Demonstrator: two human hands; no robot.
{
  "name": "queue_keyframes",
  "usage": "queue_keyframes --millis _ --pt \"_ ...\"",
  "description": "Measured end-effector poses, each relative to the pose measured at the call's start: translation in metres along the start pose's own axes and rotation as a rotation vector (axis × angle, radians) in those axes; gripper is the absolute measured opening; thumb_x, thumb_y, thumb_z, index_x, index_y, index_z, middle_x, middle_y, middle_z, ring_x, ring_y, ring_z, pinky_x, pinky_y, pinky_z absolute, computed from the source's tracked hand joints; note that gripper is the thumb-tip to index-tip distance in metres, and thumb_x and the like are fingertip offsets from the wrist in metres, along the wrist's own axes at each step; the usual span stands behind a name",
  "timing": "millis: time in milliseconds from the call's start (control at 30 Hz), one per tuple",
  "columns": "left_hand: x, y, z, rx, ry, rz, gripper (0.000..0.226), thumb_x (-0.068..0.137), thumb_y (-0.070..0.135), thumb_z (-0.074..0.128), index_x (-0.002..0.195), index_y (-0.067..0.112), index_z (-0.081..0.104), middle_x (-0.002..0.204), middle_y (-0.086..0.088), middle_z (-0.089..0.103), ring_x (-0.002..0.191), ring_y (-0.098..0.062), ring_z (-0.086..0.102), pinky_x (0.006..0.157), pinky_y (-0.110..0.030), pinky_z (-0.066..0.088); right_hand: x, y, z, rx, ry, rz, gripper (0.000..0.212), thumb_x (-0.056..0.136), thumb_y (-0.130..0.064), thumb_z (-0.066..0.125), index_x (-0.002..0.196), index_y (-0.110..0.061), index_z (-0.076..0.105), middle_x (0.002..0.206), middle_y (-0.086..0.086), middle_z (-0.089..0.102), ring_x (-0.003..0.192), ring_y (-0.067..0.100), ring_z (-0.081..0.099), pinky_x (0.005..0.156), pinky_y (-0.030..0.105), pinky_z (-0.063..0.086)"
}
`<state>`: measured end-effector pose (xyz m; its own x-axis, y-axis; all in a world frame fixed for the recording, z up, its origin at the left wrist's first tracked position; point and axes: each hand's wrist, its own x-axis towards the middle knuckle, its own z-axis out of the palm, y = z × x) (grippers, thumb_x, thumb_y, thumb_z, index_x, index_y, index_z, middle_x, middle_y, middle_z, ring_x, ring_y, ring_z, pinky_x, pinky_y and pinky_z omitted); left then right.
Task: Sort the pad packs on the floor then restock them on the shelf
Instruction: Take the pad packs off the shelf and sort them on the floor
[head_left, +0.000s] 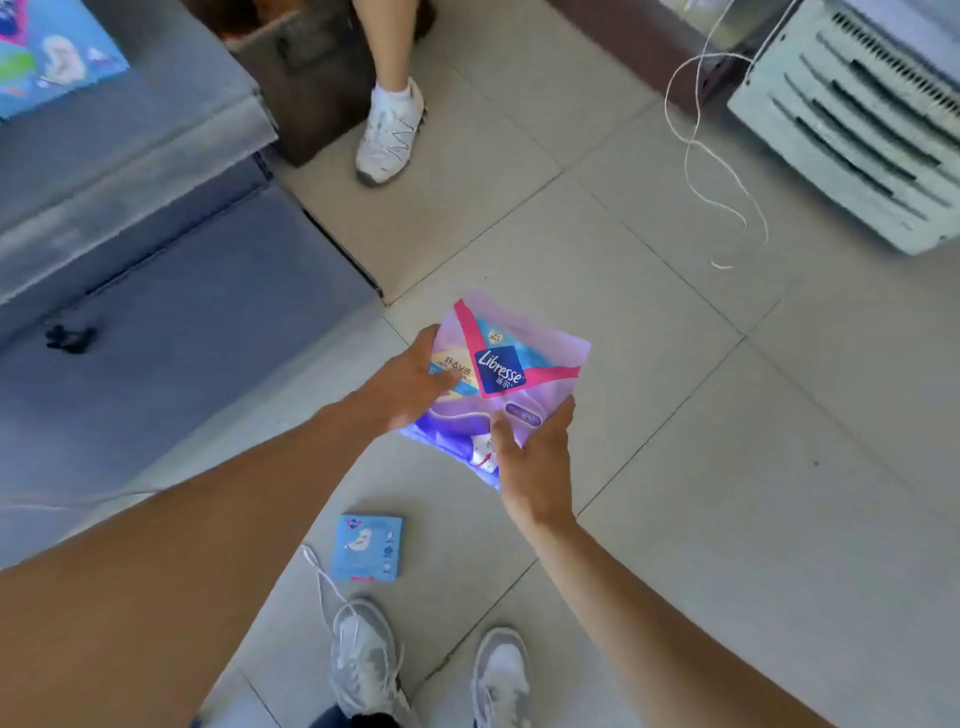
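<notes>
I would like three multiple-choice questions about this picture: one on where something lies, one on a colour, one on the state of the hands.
1. Where does the small blue pack lie?
A. on the shelf
B. on the floor by the person's shoes
C. on the white unit

2. What colour is the brand patch on the held pack?
A. dark blue
B. green
C. orange

3. How is that pack held?
A. left hand only
B. both hands
C. nobody holds it

Answers: 1 B, it lies on tiles near the grey shoes. 2 A, the patch is dark blue. 3 B, left hand and right hand grip its edges.

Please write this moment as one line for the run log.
both hands: left hand, right hand hold purple pad pack | small blue pad pack on floor
</notes>
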<state>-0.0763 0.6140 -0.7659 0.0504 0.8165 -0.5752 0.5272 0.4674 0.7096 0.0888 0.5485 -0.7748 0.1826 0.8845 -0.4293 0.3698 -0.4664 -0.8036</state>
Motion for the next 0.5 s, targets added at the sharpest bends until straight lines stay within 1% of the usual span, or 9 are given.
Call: queue_keyframes --millis 67,133,200,233,267,333,400,500 --pt "0.023 -0.018 0.017 0.086 -0.028 0.01 0.055 0.098 0.03 0.053 0.146 0.029 0.026 0.126 -0.001 0.06 0.103 -0.021 0.061 0.085 -0.03 0.043 0.01 0.024 0.005 -0.029 0.005 0.024 0.089 0.085 -0.048 0.061 0.151 -0.023 0.008 0.136 0.004 0.051 0.117 0.02 0.058 0.096 0.043 0.051" --pt "0.043 -0.037 0.032 0.165 -0.05 0.019 0.06 0.099 0.034 0.051 0.149 0.031 0.019 0.128 -0.003 0.06 0.101 -0.022 0.06 0.083 -0.029 0.041 0.024 0.048 0.013 -0.042 0.014 0.037 0.095 0.083 -0.046 0.064 0.152 -0.028 0.002 0.131 0.0 0.056 0.113 0.018 0.06 0.094 0.038 0.052" --pt "0.063 -0.057 0.048 0.242 -0.069 0.058 0.071 0.1 0.036 0.047 0.153 0.036 0.001 0.125 -0.004 0.06 0.096 -0.024 0.06 0.082 -0.03 0.043 0.04 0.075 0.024 -0.048 0.016 0.063 0.1 0.084 -0.039 0.066 0.153 -0.029 -0.004 0.127 -0.005 0.059 0.109 0.015 0.062 0.088 0.028 0.049" --pt "0.069 -0.062 0.053 0.272 -0.073 0.095 0.073 0.101 0.037 0.046 0.152 0.041 -0.007 0.122 -0.005 0.061 0.094 -0.025 0.06 0.083 -0.032 0.045 0.046 0.083 0.028 -0.054 0.019 0.073 0.101 0.085 -0.037 0.067 0.154 -0.028 -0.006 0.126 -0.006 0.06 0.108 0.013 0.062 0.085 0.024 0.047" --pt "0.072 -0.068 0.057 0.297 -0.073 0.138 0.073 0.102 0.036 0.044 0.149 0.046 -0.011 0.121 -0.006 0.062 0.092 -0.026 0.06 0.084 -0.034 0.047 0.051 0.09 0.031 -0.06 0.018 0.077 0.101 0.086 -0.036 0.066 0.154 -0.027 -0.007 0.125 -0.006 0.061 0.108 0.013 0.062 0.083 0.021 0.044" --pt "0.089 -0.086 0.07 0.352 -0.096 0.204 0.068 0.103 0.033 0.041 0.148 0.051 -0.007 0.121 -0.01 0.061 0.092 -0.025 0.059 0.085 -0.037 0.049 0.062 0.113 0.042 -0.057 0.029 0.091 0.099 0.087 -0.035 0.065 0.154 -0.027 -0.007 0.125 -0.006 0.062 0.109 0.012 0.061 0.081 0.019 0.043" --pt "0.11 -0.107 0.083 0.418 -0.129 0.235 0.062 0.104 0.031 0.038 0.149 0.051 0.001 0.123 -0.012 0.058 0.097 -0.025 0.059 0.085 -0.037 0.051 0.075 0.135 0.052 -0.037 0.045 0.113 0.097 0.087 -0.033 0.065 0.154 -0.029 -0.005 0.123 -0.005 0.062 0.109 0.013 0.062 0.08 0.02 0.043" --pt "0.141 -0.137 0.106 0.437 -0.152 0.255 0.055 0.103 0.034 0.037 0.146 0.057 0.011 0.117 -0.013 0.057 0.099 -0.028 0.058 0.086 -0.038 0.051 0.095 0.168 0.066 -0.027 0.071 0.134 0.095 0.087 -0.032 0.065 0.154 -0.03 -0.003 0.116 -0.007 0.061 0.106 0.015 0.062 0.077 0.022 0.043"
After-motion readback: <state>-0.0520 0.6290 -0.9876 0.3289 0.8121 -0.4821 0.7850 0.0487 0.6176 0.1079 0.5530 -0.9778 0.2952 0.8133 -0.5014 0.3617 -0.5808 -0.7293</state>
